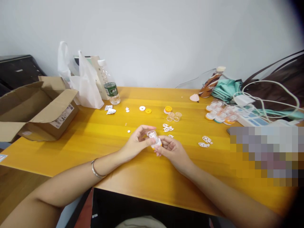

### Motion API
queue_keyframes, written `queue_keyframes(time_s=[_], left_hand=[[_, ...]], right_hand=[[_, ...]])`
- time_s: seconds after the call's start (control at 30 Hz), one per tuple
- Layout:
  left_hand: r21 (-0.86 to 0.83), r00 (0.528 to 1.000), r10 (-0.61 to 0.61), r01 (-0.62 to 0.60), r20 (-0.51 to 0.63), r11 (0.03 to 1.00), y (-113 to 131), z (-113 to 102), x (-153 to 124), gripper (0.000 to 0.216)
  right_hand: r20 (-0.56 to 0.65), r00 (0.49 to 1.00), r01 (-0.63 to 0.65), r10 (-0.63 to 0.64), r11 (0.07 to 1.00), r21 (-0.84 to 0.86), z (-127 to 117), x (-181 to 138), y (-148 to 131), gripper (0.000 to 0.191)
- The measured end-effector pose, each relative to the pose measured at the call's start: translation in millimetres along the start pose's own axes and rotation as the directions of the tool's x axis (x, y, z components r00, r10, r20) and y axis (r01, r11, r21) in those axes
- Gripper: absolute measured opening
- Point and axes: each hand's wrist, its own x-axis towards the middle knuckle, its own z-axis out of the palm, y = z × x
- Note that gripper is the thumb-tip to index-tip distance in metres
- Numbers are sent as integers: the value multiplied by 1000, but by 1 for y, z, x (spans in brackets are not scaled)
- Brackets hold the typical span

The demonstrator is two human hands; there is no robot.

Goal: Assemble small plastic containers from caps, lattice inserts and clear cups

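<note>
Both hands meet over the middle of the table around a small clear plastic cup-shaped piece [152, 135] with white parts inside and a white and orange base. My left hand [142, 138] grips its clear side between thumb and fingers. My right hand [169, 147] pinches the orange base from the right. Just beyond lie white spoked cutouts [168, 128], several clear cups [174, 117] and a stack of orange and white rings [167, 109]. A white disc [142, 108] and an orange disc [148, 110] rest farther back. To the right are white perforated pieces [205, 142].
At left stand an open cardboard box [54, 114], a white plastic bag [86, 85] and a water bottle [111, 88]. Finished-looking clear-topped pieces [220, 114], a brown drink bottle [211, 83], a power strip [251, 118] and white cables [261, 106] occupy the right. Foil packets [110, 110] lie near the water bottle.
</note>
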Motion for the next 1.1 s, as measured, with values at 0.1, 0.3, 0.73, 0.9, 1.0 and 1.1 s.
queue_keyframes(time_s=[0.1,0.3,0.73,0.9,1.0,1.1], left_hand=[[52,999,-38,37,3,998,2,0,1,20],[70,990,-13,3,137,998,7,-1,-2,25],[159,909,-42,-28,415,987,9,-19,9,36],[72,927,21,-52,375,996,10,-18,7,40],[33,914,11,-27,406,999,10,-15,6,41],[36,897,11,-30,441,999,12,-13,5,39]], right_hand=[[18,1000,-8,8,1000,-9,-1,0,0,21],[55,997,52,-50,998,-26,6,-4,-4,18],[131,989,44,-63,989,143,-8,2,2,29],[173,985,-16,-24,973,228,-1,-3,4,26],[189,982,-67,10,952,298,1,-5,4,24],[188,982,-77,21,952,297,1,-5,5,24]])
